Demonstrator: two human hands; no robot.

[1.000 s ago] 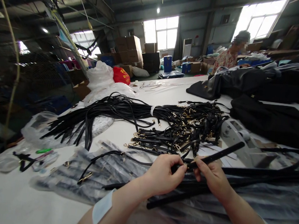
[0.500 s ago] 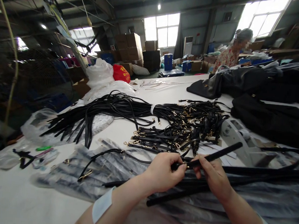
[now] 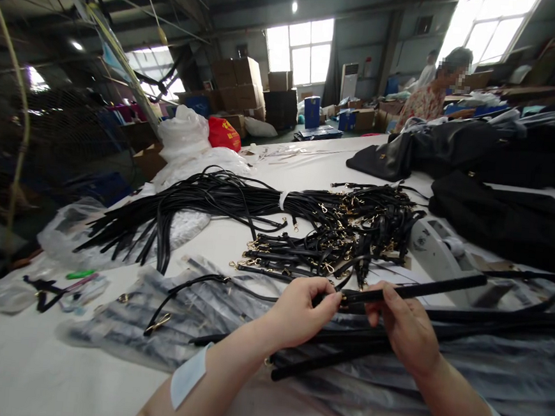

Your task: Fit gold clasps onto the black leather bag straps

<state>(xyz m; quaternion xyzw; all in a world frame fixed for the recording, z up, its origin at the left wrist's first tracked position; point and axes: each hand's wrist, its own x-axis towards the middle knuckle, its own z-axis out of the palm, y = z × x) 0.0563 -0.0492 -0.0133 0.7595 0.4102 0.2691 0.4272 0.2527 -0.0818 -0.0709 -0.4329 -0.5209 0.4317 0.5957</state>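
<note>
Both hands grip one black strap [image 3: 434,287] above the plastic-wrapped straps near me. My left hand [image 3: 304,309] pinches it by a small gold metal fitting [image 3: 344,300], thumb pressed to the fingers. Farther right along the strap, my right hand [image 3: 406,321] pinches it between thumb and fingers; its end reaches out past that hand to the right. A thinner strap with a gold clasp [image 3: 160,322] trails to the left of my left hand. Just beyond my hands lie short black straps with gold clasps [image 3: 293,251].
A long bundle of black straps [image 3: 201,195], tied with a white band [image 3: 282,200], lies across the white table [image 3: 20,361]. Black bags [image 3: 502,216] are heaped at right, beside a grey-white device [image 3: 441,259]. A co-worker [image 3: 423,104] is beyond them.
More of the strap now shows past my right hand, its end extending farther right. My right hand has shifted slightly right; my left stays near the gold fitting.
</note>
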